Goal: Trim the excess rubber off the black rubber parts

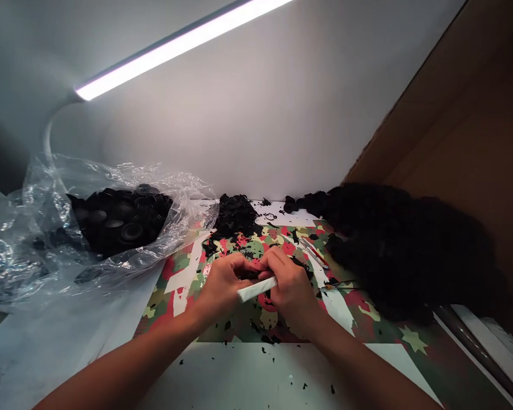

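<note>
My left hand (pixel 222 282) and my right hand (pixel 290 285) meet over a camouflage-patterned mat (pixel 367 310). Between their fingertips they pinch a small black part (pixel 250 274). My right hand also grips a white-handled tool (pixel 256 289) that points left across my left hand. The tool's tip is hidden by my fingers. Black scraps (pixel 267 337) lie on the mat just below my hands.
A clear plastic bag (pixel 47 245) of round black parts (pixel 119 219) lies at the left. A heap of black trimmings (pixel 235 216) sits at the back, a large dark pile (pixel 402 245) at the right. Red-handled tweezers (pixel 314 254) lie beside it. A lamp bar (pixel 175 45) glows overhead.
</note>
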### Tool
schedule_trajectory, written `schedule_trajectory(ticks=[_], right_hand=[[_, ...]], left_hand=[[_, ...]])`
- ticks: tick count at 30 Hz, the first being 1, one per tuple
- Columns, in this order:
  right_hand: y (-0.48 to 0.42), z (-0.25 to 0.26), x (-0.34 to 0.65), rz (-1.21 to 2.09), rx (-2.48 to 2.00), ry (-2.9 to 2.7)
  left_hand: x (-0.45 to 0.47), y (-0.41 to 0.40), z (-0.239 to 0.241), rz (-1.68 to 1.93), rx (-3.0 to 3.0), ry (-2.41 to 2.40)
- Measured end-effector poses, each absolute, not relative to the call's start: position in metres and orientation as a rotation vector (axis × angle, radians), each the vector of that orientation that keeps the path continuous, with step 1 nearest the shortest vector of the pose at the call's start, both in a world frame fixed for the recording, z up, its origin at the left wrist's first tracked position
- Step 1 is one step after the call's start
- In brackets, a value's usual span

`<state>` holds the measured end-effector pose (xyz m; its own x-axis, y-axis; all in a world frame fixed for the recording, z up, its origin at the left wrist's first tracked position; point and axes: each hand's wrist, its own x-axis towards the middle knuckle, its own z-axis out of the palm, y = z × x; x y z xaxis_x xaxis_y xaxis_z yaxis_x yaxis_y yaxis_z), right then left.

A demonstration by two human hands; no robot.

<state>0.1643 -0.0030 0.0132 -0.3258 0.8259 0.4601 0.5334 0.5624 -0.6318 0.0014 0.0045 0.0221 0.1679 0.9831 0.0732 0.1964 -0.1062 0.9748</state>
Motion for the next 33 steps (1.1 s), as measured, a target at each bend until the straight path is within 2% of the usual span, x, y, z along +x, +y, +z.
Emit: schedule_trajectory(ticks=[3,8,12,21,24,28,33], right_hand=[[0.002,0.015,0.164,0.421,-1.223,-1.956],[0.029,0.016,0.191,0.136,-1.407,-1.685],[0.038,0.013,0.204,0.459,-1.356,-1.794],[0.005,0.026,0.180,0.748,-0.983,-1.902],[-0.005,0.021,0.170,0.701,-0.907,-1.938],[-0.003,0.016,0.167,0.636,-1.045,-1.886],[0.030,0.012,0.199,0.750,-1.219,-1.482]], left_hand=[[0.003,0.002,0.027,1.007,1.434,1.174],[0.005,-0.007,0.024,0.776,1.246,1.066],[0.005,-0.006,0.021,0.851,1.246,1.000],[-0.001,0.002,0.018,0.979,1.371,1.078],[0.001,0.002,0.015,0.969,1.440,1.158],[0.002,0.000,0.015,1.006,1.582,1.225],[-0.001,-0.001,0.016,1.059,1.662,1.099]])
